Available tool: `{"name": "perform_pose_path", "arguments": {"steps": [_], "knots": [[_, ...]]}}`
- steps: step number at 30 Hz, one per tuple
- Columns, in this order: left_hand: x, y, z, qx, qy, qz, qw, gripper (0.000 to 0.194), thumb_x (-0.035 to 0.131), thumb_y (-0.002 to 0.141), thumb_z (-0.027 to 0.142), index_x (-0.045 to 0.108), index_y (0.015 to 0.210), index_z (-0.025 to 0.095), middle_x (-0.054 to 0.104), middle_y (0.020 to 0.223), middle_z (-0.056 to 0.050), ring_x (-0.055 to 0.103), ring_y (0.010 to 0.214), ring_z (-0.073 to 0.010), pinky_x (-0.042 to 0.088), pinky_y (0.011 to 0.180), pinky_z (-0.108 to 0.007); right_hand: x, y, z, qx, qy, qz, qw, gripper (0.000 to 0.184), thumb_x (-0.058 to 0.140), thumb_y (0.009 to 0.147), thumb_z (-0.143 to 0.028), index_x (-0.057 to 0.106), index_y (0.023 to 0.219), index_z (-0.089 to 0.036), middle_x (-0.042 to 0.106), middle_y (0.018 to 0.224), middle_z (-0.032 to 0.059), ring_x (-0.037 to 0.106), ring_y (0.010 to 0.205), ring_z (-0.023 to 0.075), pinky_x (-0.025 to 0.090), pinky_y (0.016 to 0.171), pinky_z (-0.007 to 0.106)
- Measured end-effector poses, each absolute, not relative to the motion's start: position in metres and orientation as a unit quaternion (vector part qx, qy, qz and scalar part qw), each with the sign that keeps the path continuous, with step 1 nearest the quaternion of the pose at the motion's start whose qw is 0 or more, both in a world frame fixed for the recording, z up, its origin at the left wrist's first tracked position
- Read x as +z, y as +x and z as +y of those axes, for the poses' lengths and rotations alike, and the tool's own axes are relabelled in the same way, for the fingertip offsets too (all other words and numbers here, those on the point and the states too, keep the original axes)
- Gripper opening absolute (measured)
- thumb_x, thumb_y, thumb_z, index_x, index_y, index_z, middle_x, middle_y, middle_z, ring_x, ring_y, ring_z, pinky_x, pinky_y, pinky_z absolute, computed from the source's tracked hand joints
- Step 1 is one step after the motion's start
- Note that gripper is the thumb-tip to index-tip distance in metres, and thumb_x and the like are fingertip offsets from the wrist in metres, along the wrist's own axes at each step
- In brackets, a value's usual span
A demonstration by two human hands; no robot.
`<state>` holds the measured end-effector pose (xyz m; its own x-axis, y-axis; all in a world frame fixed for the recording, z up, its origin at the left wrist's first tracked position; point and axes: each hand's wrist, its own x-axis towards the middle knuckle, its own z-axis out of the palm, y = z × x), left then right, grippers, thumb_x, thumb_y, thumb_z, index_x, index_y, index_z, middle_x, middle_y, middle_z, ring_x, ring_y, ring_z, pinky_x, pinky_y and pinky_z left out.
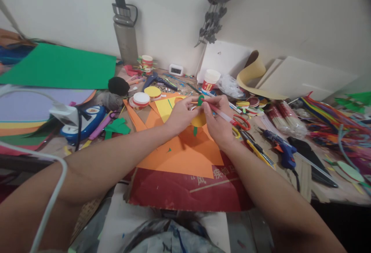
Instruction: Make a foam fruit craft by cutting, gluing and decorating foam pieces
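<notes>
My left hand [184, 114] pinches a round yellow craft piece [198, 119] that has green bits at its top and bottom. Its far edge is partly hidden by my fingers. In my right hand [219, 119] is a slim red pen [220, 114] with a translucent barrel, its front end close to the green bit [200, 99] on top. Whether the pen touches the piece, I cannot tell. Both hands are closed, above orange paper sheets [185, 154] and a yellow sheet [164, 110] lying on a red cardboard piece [174, 191].
Scissors [242, 122], a yellow utility knife [262, 154] and a blue glue gun [286, 154] lie to the right. Behind stand a paper cup [210, 81] and a grey bottle [126, 38]. A white cable [56, 191] crosses above my left arm. Green sheets [63, 67] lie left.
</notes>
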<state>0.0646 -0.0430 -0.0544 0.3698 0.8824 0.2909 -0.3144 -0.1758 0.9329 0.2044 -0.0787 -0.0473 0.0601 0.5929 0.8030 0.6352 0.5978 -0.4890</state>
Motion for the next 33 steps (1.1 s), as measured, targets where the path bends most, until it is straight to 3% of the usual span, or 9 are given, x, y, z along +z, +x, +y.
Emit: {"name": "perform_pose_path", "arguments": {"steps": [33], "knots": [[-0.0522, 0.0636, -0.0451, 0.500, 0.591, 0.243, 0.585, 0.046, 0.085, 0.079, 0.041, 0.075, 0.115, 0.015, 0.080, 0.107, -0.010, 0.073, 0.098, -0.0205, 0.056, 0.090, -0.033, -0.0476, 0.2050, -0.0789, -0.005, -0.452, -0.682, 0.575, 0.017, 0.060, 0.100, -0.041, 0.059, 0.100, -0.024, 0.069, 0.092, 0.0039, 0.068, 0.085, 0.0202, 0.057, 0.081, 0.039]]}}
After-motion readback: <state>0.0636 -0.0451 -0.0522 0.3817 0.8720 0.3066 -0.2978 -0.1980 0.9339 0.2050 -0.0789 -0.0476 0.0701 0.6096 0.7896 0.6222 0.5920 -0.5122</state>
